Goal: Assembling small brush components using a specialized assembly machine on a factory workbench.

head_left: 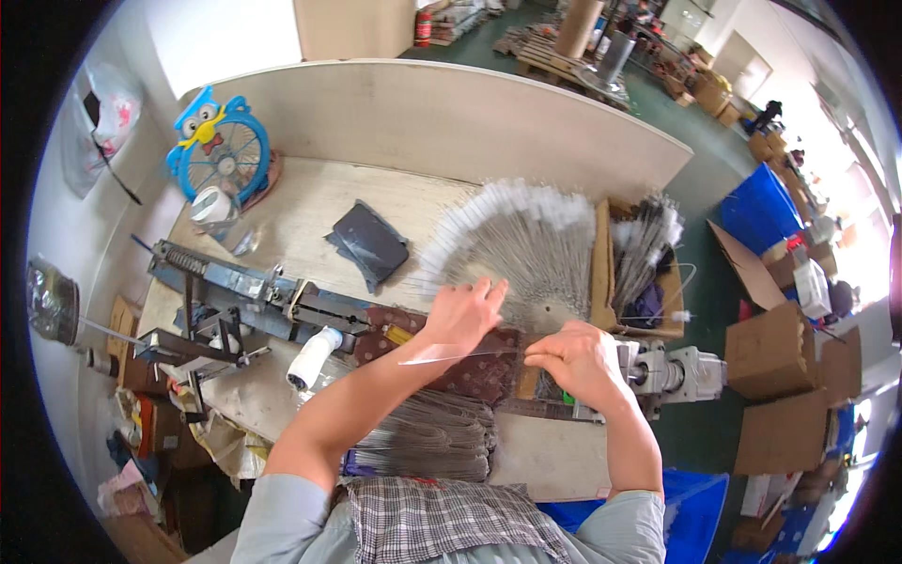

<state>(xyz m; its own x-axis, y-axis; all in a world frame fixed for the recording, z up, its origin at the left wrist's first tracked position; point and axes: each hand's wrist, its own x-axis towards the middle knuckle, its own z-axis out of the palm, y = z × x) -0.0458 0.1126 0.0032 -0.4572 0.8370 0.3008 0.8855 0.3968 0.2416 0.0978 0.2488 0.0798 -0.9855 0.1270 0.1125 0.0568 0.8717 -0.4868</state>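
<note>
My right hand [573, 362] is closed in a pinch on a thin wire [498, 352]. The wire runs leftward to a pale, see-through end [432, 354] in front of my left forearm. My left hand [465, 315] is raised over a dark red dotted cloth [474, 371], fingers stretched out and apart, with nothing visible in them. Just beyond it lies a wide fan of thin grey wires with white fluffy tips [526, 235]. A thick bundle of grey wires [427, 437] rests near my lap. Beside my right hand is a motor-like metal fixture [667, 371].
A cardboard box [601, 273] of white-tipped wires stands right of the fan. A long metal fixture [235, 291] crosses the left side, near a white roll [315, 357]. Farther back are a dark flat pad [368, 244], a blue fan [224, 155] and a low partition [423, 117].
</note>
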